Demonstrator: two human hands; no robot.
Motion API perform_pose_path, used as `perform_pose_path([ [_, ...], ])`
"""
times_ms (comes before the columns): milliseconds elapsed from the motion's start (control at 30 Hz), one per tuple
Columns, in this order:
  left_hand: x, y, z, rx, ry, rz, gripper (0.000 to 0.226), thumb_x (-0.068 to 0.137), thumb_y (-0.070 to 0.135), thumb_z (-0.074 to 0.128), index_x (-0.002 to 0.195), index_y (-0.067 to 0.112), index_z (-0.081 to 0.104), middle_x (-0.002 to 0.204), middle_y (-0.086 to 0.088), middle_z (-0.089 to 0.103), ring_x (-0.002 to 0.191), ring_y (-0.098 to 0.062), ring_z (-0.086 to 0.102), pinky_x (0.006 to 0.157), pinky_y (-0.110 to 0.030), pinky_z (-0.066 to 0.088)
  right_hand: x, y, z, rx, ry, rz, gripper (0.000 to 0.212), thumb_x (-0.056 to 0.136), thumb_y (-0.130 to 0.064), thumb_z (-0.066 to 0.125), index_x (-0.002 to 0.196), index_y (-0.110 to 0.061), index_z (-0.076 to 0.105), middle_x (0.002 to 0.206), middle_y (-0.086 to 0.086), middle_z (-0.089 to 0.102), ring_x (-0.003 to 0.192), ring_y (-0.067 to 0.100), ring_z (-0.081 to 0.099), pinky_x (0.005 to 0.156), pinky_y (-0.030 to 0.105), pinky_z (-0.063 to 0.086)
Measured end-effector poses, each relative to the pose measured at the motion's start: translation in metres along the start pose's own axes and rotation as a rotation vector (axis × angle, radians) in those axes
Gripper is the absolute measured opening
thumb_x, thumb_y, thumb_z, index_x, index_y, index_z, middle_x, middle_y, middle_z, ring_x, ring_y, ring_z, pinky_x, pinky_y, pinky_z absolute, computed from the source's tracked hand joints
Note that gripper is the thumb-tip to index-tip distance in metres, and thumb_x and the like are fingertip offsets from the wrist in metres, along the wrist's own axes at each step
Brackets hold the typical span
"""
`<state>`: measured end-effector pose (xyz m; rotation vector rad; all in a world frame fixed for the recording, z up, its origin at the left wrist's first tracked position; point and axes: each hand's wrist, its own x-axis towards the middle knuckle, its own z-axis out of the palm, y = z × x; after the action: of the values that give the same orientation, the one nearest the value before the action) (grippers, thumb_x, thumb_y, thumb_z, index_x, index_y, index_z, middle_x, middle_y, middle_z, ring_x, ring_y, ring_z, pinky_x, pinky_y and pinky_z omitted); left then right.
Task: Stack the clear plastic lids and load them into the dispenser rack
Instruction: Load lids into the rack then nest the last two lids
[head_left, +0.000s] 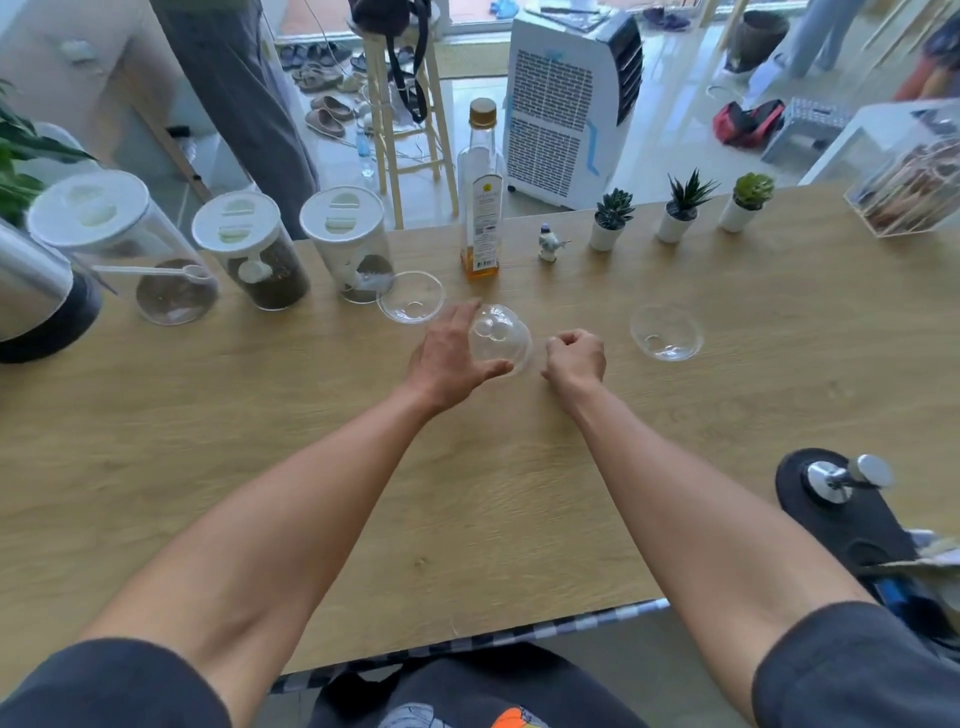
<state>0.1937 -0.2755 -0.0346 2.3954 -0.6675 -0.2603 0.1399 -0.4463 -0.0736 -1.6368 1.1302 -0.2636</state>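
A clear dome lid (498, 339) lies dome-up on the wooden table (260, 415), and my left hand (447, 358) grips it from the left with thumb and fingers around its rim. My right hand (575, 358) rests just to the right of that lid with its fingers curled into a loose fist, holding nothing I can see. A second clear lid (411, 297) lies open side up behind my left hand. A third clear lid (666, 332) lies open side up to the right of my right hand. No dispenser rack is in view.
Three clear canisters with white tops (343, 244) stand at the back left, a glass bottle (480, 197) and a small figurine (548, 244) at the back centre, three potted succulents (680, 208) to the right. A black device (841, 504) sits at the right front edge.
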Motion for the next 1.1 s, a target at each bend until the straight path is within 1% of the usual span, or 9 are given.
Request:
perform_pose_path([
  [67,0.009,0.008,0.008,0.015,-0.036,0.013,0.099,0.074,0.046,0.089,0.155,0.015,0.04,0.153,-0.006,0.048,0.141,-0.027,0.045,0.114,-0.043,0.039,-0.003,-0.001,-0.013,-0.06,0.022,-0.07,0.013,0.094,-0.013,0.058,0.093,-0.014,0.071,0.096,0.003,0.07,0.096,0.024,0.067,0.093,0.029,0.052],
  [300,0.022,0.003,0.034,0.075,-0.121,-0.034,0.097,0.079,0.046,0.085,0.158,0.018,0.035,0.155,-0.004,0.045,0.14,-0.033,0.041,0.114,-0.045,0.037,0.004,0.008,-0.055,-0.589,0.305,-0.529,0.034,0.097,-0.016,0.058,0.13,-0.011,0.064,0.13,0.015,0.062,0.125,0.037,0.052,0.101,0.046,0.042],
  [433,0.018,-0.004,0.038,0.091,-0.105,-0.018,0.101,0.08,0.057,0.078,0.16,0.018,0.031,0.163,-0.007,0.037,0.148,-0.031,0.034,0.121,-0.045,0.031,0.017,0.016,-0.068,-0.864,0.307,-0.429,0.037,0.093,-0.016,0.06,0.13,-0.014,0.058,0.133,0.012,0.062,0.132,0.034,0.049,0.105,0.046,0.035],
  [500,0.016,-0.005,0.032,0.146,0.009,0.038,0.086,0.09,0.06,0.062,0.158,0.015,0.035,0.162,-0.008,0.038,0.148,-0.029,0.035,0.12,-0.046,0.031,0.021,0.02,-0.068,-0.926,0.311,-0.393,0.033,0.092,-0.012,0.059,0.124,-0.015,0.06,0.126,0.01,0.068,0.125,0.033,0.055,0.104,0.045,0.033],
  [600,0.017,-0.01,0.015,0.251,0.21,0.056,0.058,0.095,0.035,0.053,0.147,0.011,0.049,0.148,-0.011,0.053,0.134,-0.031,0.047,0.11,-0.046,0.038,0.022,0.023,-0.065,-0.933,0.382,-0.438,0.029,0.092,-0.004,0.053,0.115,-0.015,0.066,0.115,0.009,0.072,0.114,0.033,0.059,0.099,0.044,0.031],
  [733,0.031,-0.033,-0.005,0.487,0.196,-0.024,0.056,0.086,0.017,0.061,0.141,0.013,0.055,0.136,-0.014,0.059,0.128,-0.036,0.048,0.114,-0.048,0.034,0.01,0.01,-0.047,-0.744,0.423,-0.603,0.036,0.087,0.001,0.058,0.118,-0.017,0.066,0.106,0.007,0.072,0.107,0.031,0.061,0.096,0.041,0.027],
  [833,0.037,-0.049,-0.01,0.625,0.153,-0.016,0.048,0.09,0.01,0.057,0.137,0.018,0.06,0.128,-0.013,0.063,0.123,-0.037,0.053,0.118,-0.05,0.03,-0.004,-0.012,-0.023,-0.327,0.3,-0.644,0.022,0.098,-0.009,0.056,0.116,-0.017,0.065,0.099,0.001,0.073,0.096,0.024,0.066,0.098,0.043,0.044],
  [967,0.036,-0.051,-0.014,0.6,0.185,-0.007,0.046,0.091,-0.005,0.047,0.126,0.015,0.068,0.114,-0.016,0.067,0.107,-0.04,0.06,0.103,-0.048,0.042,-0.024,-0.044,-0.009,0.164,0.072,-0.47,0.013,0.101,-0.011,0.058,0.113,-0.014,0.063,0.089,-0.006,0.066,0.083,0.01,0.066,0.077,0.025,0.059],
  [1100,0.031,-0.036,-0.021,0.416,0.268,0.01,0.051,0.091,-0.006,0.048,0.136,0.014,0.063,0.117,-0.016,0.066,0.106,-0.04,0.062,0.091,-0.05,0.048,-0.027,-0.053,-0.004,0.46,-0.101,-0.175,0.008,0.102,-0.011,0.06,0.107,-0.014,0.064,0.089,0.007,0.063,0.078,0.016,0.064,0.071,0.034,0.064],
])
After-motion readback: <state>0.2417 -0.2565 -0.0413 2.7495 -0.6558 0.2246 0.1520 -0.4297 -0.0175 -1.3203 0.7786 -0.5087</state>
